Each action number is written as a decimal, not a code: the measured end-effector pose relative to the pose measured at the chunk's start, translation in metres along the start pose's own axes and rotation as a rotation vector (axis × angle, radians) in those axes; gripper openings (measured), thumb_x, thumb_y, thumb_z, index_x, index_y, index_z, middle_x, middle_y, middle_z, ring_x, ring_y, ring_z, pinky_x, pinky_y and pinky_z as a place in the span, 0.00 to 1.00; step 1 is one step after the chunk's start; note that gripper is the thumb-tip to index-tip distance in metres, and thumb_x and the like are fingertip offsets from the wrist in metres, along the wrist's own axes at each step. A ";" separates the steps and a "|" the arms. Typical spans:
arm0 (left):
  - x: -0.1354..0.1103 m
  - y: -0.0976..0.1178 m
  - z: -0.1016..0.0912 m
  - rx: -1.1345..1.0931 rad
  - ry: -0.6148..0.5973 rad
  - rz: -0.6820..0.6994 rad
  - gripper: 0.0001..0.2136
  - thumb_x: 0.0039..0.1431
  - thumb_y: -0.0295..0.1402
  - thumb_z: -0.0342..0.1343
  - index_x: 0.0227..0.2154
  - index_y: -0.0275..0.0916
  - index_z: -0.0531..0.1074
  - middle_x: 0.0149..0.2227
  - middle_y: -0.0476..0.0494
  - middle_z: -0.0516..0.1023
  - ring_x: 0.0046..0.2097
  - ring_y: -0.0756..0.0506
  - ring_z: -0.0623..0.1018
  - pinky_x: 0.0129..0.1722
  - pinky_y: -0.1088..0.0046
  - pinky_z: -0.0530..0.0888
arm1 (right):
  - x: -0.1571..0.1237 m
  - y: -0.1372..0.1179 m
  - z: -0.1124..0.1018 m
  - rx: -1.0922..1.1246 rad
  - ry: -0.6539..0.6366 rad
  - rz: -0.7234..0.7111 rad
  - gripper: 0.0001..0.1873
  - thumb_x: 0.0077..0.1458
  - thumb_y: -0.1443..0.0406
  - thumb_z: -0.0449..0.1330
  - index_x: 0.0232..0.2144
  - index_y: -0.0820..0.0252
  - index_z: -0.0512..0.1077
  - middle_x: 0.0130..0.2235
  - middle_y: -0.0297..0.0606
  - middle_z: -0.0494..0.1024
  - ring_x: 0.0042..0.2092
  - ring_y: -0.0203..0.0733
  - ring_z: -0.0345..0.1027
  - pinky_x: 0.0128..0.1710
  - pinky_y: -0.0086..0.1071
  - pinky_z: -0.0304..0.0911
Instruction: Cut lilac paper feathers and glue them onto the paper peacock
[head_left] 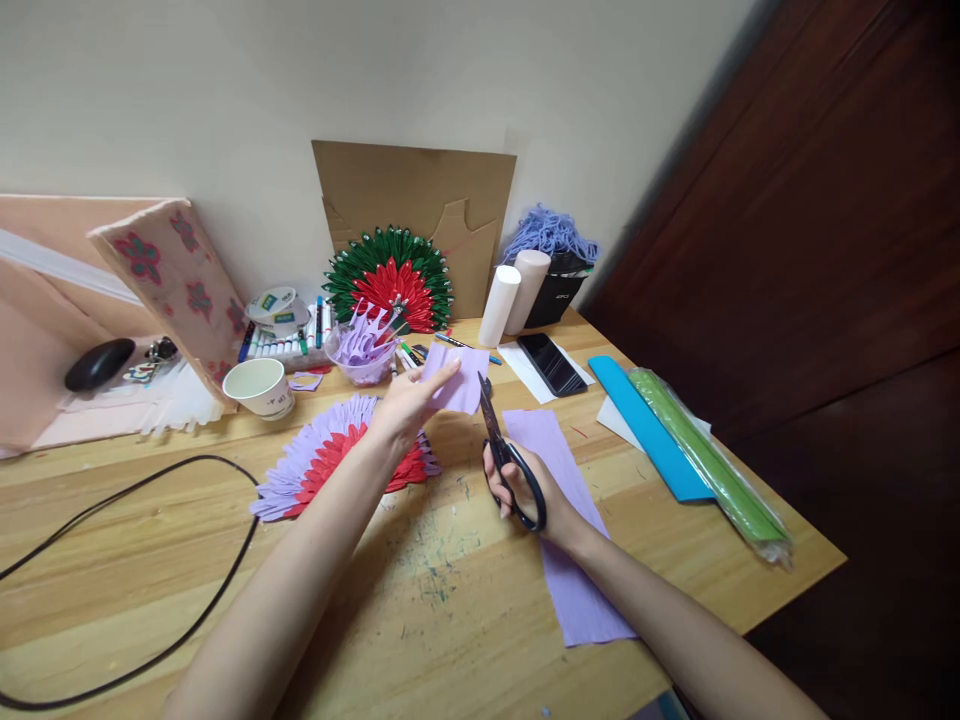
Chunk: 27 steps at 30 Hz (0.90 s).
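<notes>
My left hand [405, 405] pinches a small piece of purple crepe paper [463, 375] and holds it up above the table. Black-handled scissors [495, 425] are gripped in my right hand [525, 485], their blades pointing up beside the right edge of that piece. Beneath my right wrist lies a long purple crepe strip [577, 590]. Under my left forearm rests a fan of purple and red paper petals [322, 465], partly hidden by the arm.
Behind stand a green and red petal fan [390, 280], a cardboard sheet [420, 180], a bowl of purple scraps [365, 350] and a paper cup [259, 388]. On the right lie a phone [553, 364], blue paper [649, 430] and a wrapped green roll [709, 460]. A black cable [217, 600] loops at left.
</notes>
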<state>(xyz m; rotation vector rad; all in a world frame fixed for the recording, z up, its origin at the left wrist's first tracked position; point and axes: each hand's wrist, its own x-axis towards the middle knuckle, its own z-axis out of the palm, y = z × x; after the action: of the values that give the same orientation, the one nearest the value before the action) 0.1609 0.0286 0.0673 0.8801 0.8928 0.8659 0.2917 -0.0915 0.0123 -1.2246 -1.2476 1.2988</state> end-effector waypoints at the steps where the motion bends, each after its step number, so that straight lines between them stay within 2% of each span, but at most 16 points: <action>1: -0.001 0.000 0.001 -0.077 -0.048 -0.114 0.12 0.43 0.32 0.64 0.32 0.31 0.74 0.32 0.41 0.77 0.31 0.51 0.75 0.30 0.79 0.72 | 0.000 -0.003 0.001 0.005 0.029 0.022 0.30 0.42 0.38 0.51 0.28 0.60 0.60 0.17 0.24 0.58 0.16 0.28 0.52 0.15 0.23 0.53; 3: -0.003 -0.002 0.004 -0.185 -0.098 -0.262 0.07 0.44 0.25 0.63 0.29 0.31 0.75 0.31 0.41 0.77 0.30 0.51 0.76 0.30 0.80 0.73 | 0.002 -0.008 0.002 0.014 0.077 0.055 0.30 0.41 0.38 0.52 0.27 0.59 0.59 0.16 0.24 0.58 0.16 0.28 0.52 0.14 0.22 0.52; 5: -0.004 -0.003 0.006 -0.235 -0.107 -0.300 0.05 0.44 0.20 0.60 0.28 0.31 0.75 0.30 0.41 0.78 0.31 0.51 0.76 0.31 0.79 0.74 | 0.003 -0.010 0.002 0.020 0.104 0.063 0.30 0.39 0.39 0.54 0.27 0.59 0.59 0.16 0.23 0.58 0.16 0.28 0.52 0.14 0.22 0.52; 11: -0.005 -0.004 0.010 -0.236 -0.012 -0.175 0.05 0.43 0.17 0.59 0.26 0.29 0.73 0.29 0.41 0.78 0.30 0.52 0.76 0.31 0.82 0.74 | 0.005 -0.005 0.000 0.044 0.092 0.068 0.29 0.39 0.40 0.55 0.27 0.59 0.59 0.16 0.23 0.58 0.15 0.27 0.52 0.13 0.21 0.54; 14: -0.003 -0.008 0.011 -0.197 0.036 -0.037 0.09 0.43 0.19 0.60 0.30 0.29 0.71 0.30 0.41 0.77 0.30 0.52 0.77 0.32 0.81 0.74 | 0.005 -0.005 0.001 0.067 0.072 0.078 0.29 0.38 0.40 0.56 0.27 0.59 0.59 0.16 0.23 0.57 0.15 0.27 0.51 0.12 0.21 0.54; 17: 0.000 -0.016 0.011 -0.094 0.152 0.191 0.16 0.45 0.23 0.61 0.38 0.32 0.65 0.31 0.44 0.75 0.29 0.52 0.76 0.32 0.78 0.74 | 0.004 -0.009 0.003 0.087 0.030 0.102 0.31 0.37 0.38 0.56 0.25 0.59 0.58 0.15 0.23 0.57 0.14 0.27 0.50 0.11 0.22 0.54; 20: 0.001 -0.026 0.012 0.076 0.257 0.433 0.19 0.47 0.29 0.60 0.41 0.35 0.59 0.33 0.45 0.72 0.28 0.52 0.74 0.27 0.77 0.73 | 0.003 -0.007 0.004 0.088 -0.030 0.072 0.34 0.34 0.35 0.54 0.25 0.59 0.58 0.14 0.23 0.57 0.14 0.27 0.52 0.12 0.22 0.53; 24: 0.000 -0.032 0.012 0.231 0.262 0.690 0.18 0.51 0.32 0.57 0.43 0.39 0.58 0.37 0.44 0.70 0.33 0.51 0.74 0.26 0.79 0.72 | 0.006 0.006 0.002 0.188 -0.140 0.064 0.38 0.31 0.32 0.51 0.27 0.60 0.60 0.14 0.23 0.59 0.13 0.27 0.53 0.13 0.22 0.54; 27: 0.000 -0.033 0.012 0.280 0.213 0.745 0.17 0.52 0.29 0.56 0.44 0.40 0.57 0.34 0.46 0.69 0.31 0.51 0.73 0.25 0.79 0.71 | 0.010 0.013 0.001 0.321 -0.240 0.082 0.41 0.28 0.30 0.47 0.27 0.60 0.61 0.14 0.25 0.62 0.14 0.30 0.58 0.15 0.25 0.59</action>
<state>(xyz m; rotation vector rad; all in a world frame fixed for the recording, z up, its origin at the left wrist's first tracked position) 0.1796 0.0131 0.0415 1.4249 0.8864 1.5199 0.2902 -0.0827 -0.0010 -0.9190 -1.1068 1.6716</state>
